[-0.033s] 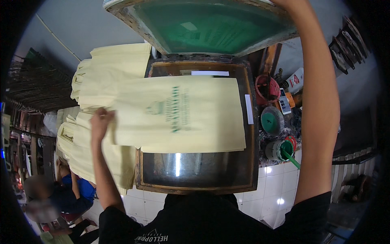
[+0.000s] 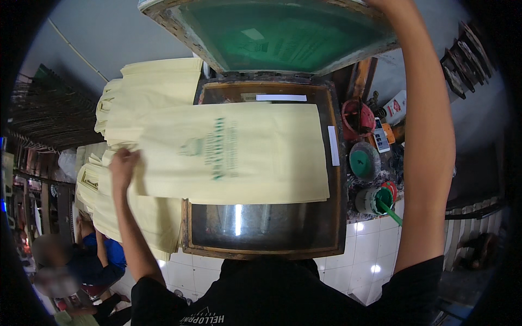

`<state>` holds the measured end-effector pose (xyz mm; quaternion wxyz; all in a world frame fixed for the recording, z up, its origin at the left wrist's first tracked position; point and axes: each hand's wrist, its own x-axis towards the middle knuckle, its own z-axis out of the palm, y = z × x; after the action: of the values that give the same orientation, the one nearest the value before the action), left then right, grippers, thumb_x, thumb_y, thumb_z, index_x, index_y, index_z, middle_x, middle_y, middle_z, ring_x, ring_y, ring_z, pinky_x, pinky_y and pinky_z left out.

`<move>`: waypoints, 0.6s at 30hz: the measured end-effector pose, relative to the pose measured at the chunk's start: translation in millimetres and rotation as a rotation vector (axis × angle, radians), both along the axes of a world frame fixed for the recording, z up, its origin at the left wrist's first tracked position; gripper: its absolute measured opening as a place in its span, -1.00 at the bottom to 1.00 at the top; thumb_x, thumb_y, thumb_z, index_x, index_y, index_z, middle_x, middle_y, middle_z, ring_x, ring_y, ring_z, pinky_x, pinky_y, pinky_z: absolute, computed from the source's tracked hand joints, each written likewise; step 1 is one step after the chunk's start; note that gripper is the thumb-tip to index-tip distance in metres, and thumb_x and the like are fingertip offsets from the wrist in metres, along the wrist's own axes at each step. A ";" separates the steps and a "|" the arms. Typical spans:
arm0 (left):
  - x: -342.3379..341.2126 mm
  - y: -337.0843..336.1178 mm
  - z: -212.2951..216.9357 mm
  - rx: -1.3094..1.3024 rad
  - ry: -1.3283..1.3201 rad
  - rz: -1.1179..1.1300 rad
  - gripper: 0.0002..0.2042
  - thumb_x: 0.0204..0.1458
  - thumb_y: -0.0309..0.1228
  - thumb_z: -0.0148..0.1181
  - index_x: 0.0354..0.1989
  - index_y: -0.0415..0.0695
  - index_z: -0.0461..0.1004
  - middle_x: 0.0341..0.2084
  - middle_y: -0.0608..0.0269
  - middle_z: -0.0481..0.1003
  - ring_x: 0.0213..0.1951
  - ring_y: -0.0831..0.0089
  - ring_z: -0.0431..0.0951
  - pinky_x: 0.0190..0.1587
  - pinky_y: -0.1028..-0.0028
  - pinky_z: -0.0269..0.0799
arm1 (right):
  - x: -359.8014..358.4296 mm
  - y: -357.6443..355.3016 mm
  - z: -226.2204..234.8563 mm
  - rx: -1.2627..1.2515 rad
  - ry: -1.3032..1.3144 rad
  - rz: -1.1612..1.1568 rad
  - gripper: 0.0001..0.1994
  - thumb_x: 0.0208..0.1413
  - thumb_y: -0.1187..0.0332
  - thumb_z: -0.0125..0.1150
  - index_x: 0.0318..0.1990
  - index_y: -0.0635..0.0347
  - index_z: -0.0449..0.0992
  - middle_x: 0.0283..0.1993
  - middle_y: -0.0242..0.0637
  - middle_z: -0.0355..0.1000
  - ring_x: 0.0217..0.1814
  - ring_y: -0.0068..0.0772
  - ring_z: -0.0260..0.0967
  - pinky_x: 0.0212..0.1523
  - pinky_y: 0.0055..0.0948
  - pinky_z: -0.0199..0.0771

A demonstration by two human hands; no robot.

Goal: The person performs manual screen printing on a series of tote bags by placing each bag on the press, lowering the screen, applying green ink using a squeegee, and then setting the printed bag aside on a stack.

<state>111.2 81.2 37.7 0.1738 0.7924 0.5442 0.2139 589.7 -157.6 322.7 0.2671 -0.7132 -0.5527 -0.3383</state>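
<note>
My left hand [image 2: 125,162] pinches the left edge of a cream bag [image 2: 163,176] with green print. The bag lies partly over the dark glass-topped printing board [image 2: 261,228] and partly over the stack to its left. More cream material [image 2: 302,152] reaches the board's right side; where the printed bag ends on it is hard to make out. My right hand [image 2: 385,4], cut off by the upper edge, grips the right corner of a raised screen printing frame [image 2: 299,46] with green mesh. Its fingers are mostly out of the picture.
Stacks of cream bags [image 2: 163,76] lie left of the board. To its right stand a red bowl [image 2: 356,117], a tub of green ink [image 2: 363,162], an ink can [image 2: 370,201] with a green stick, and a phone [image 2: 381,138]. Another person [image 2: 98,261] sits at lower left.
My left hand has moved left, drawing the printed bag with it, so the green print lies further left. The cream edge on the right, the raised frame and my right hand have stayed put.
</note>
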 end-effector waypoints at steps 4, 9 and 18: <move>-33.7 14.7 10.3 0.589 0.419 0.334 -0.49 0.10 -0.17 0.36 0.16 -0.20 0.46 0.02 -0.06 0.57 0.09 0.04 0.54 0.10 0.15 0.42 | -5.4 2.5 5.8 -0.070 0.015 -0.067 -0.52 0.06 -0.04 0.38 -0.26 0.31 0.71 -0.37 0.11 0.60 -0.34 0.07 0.57 -0.19 -0.11 0.53; 192.2 -107.2 -72.6 0.022 -0.018 -0.386 -0.26 0.13 -0.06 0.33 0.41 -0.16 0.23 0.33 -0.16 0.31 0.36 -0.02 0.29 0.40 0.09 0.14 | 2.3 10.5 7.0 -0.062 -0.003 -0.025 -0.48 0.05 -0.06 0.39 -0.29 0.39 0.69 -0.38 0.16 0.59 -0.34 0.09 0.56 -0.19 -0.10 0.53; 414.7 -203.3 -93.6 -0.128 0.346 -0.653 0.11 0.01 0.47 0.02 0.58 -0.04 -0.15 0.55 -0.23 -0.38 0.54 -0.21 -0.53 0.44 -0.31 -0.57 | 13.0 6.1 5.9 -0.089 0.034 0.050 -0.52 0.09 0.02 0.37 -0.20 0.39 0.70 -0.22 0.16 0.62 -0.16 0.12 0.59 -0.05 -0.10 0.56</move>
<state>525.9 -122.1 -55.9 0.1876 0.9362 0.2963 -0.0243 602.7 -151.6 328.7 0.2526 -0.7162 -0.5802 -0.2944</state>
